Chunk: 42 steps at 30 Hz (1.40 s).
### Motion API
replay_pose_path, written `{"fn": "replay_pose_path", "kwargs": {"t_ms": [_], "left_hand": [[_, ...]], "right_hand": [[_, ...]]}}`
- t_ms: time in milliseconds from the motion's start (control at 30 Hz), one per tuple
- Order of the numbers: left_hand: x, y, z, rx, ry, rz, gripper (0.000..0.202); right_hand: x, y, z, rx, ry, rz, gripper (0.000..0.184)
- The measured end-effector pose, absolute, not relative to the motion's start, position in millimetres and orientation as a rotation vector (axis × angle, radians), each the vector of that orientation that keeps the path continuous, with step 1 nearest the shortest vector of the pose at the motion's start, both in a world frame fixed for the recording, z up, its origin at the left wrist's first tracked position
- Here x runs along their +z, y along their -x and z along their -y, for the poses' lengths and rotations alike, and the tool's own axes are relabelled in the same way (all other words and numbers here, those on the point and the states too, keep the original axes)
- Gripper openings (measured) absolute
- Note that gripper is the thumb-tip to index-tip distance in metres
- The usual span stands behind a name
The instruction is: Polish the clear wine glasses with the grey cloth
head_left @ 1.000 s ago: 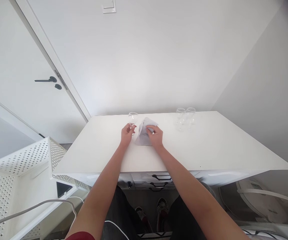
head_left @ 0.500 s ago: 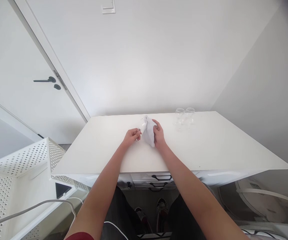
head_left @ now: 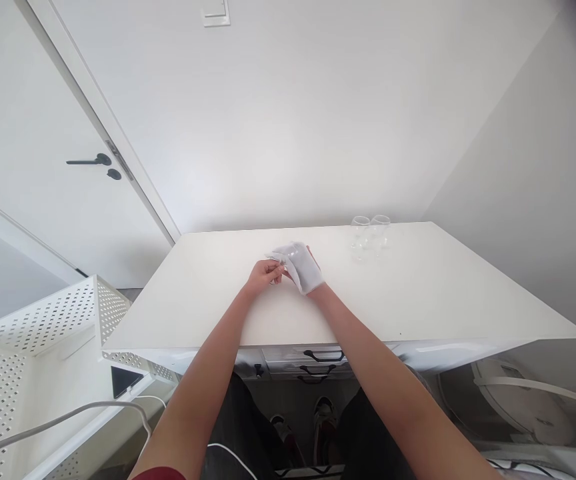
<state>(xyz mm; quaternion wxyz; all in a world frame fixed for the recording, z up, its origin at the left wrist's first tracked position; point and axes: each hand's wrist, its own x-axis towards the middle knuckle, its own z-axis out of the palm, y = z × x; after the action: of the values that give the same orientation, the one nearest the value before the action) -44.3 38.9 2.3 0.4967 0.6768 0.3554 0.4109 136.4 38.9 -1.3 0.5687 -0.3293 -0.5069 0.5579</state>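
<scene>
A light grey cloth (head_left: 307,268) is draped over my right hand (head_left: 320,292) above the white cabinet top (head_left: 208,300), hiding most of its fingers. The cloth wraps a clear wine glass that is almost wholly covered; only faint glints show near its upper left. My left hand (head_left: 268,272) is closed in a pinch at the cloth's left side, on the glass's stem or foot; which of these I cannot tell. Farther back to the right stand two more clear wine glasses, one on the left (head_left: 360,232) and one on the right (head_left: 381,231).
The cabinet has drawers with black handles (head_left: 322,356) below its front edge. At the lower left stands a white perforated rack (head_left: 43,320) with a cable (head_left: 68,415) running across it. A white door (head_left: 28,120) is on the left, and a wall rises behind the cabinet.
My right hand has turned over, so the cloth now lies over its back and covers the glass that showed before. The left hand keeps its pinch almost in place.
</scene>
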Motion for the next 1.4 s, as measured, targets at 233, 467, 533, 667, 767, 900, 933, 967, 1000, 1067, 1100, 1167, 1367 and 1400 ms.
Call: {"fn": "replay_pose_path", "kwargs": {"t_ms": [233, 467, 533, 667, 767, 900, 933, 967, 1000, 1067, 1100, 1167, 1367, 1400], "left_hand": [[-3.8, 40.8, -43.7, 1.164, -1.688, -0.968, 0.033], [-8.0, 38.7, -41.3, 0.945, -1.89, -0.971, 0.019], [-6.8, 38.6, -40.0, 0.914, -1.929, -0.944, 0.018], [-3.1, 39.8, -38.1, 0.903, -1.942, -0.95, 0.017], [-1.7, 40.9, -37.9, 0.913, -1.974, -0.967, 0.017], [-2.5, 42.0, -38.0, 0.943, -1.987, -0.965, 0.024], [-2.7, 42.3, -38.0, 0.943, -1.993, -0.963, 0.027], [-2.9, 42.7, -38.0, 0.94, -2.004, -0.961, 0.03], [-3.0, 43.0, -38.0, 0.933, -2.019, -0.962, 0.033], [-3.1, 43.6, -37.8, 0.908, -2.038, -0.976, 0.036], [-3.0, 43.8, -37.6, 0.895, -2.035, -0.989, 0.036], [-2.7, 44.0, -37.0, 0.873, -2.01, -1.014, 0.039], [-0.3, 44.2, -35.3, 0.81, -2.009, -1.003, 0.041], [0.2, 44.2, -35.5, 0.816, -2.027, -1.017, 0.039]], "right_hand": [[-10.5, -124.2, -31.5, 1.361, 0.762, 1.201, 0.054], [-5.4, -138.3, -32.4, 0.798, 0.883, 1.146, 0.066], [-4.7, -140.8, -30.5, 0.682, 0.966, 1.201, 0.055], [-7.0, -138.4, -24.7, 0.493, 1.027, 1.374, 0.03], [-9.4, -136.6, -21.2, 0.368, 0.941, 1.485, 0.032], [-10.5, -139.7, -20.1, 0.363, 0.941, 1.556, 0.031], [-10.5, -141.0, -20.7, 0.379, 0.972, 1.567, 0.039], [-10.5, -142.1, -21.7, 0.395, 1.003, 1.578, 0.052], [-10.6, -143.1, -22.9, 0.411, 1.033, 1.588, 0.064], [-11.0, -144.3, -25.4, 0.429, 1.082, 1.591, 0.072], [-11.2, -144.5, -26.3, 0.431, 1.105, 1.582, 0.07], [-10.9, -144.5, -26.5, 0.429, 1.136, 1.556, 0.059], [-0.1, -147.5, -19.2, 0.458, 1.007, 1.509, 0.015], [1.9, -148.1, -19.2, 0.508, 0.97, 1.47, 0.016]]}}
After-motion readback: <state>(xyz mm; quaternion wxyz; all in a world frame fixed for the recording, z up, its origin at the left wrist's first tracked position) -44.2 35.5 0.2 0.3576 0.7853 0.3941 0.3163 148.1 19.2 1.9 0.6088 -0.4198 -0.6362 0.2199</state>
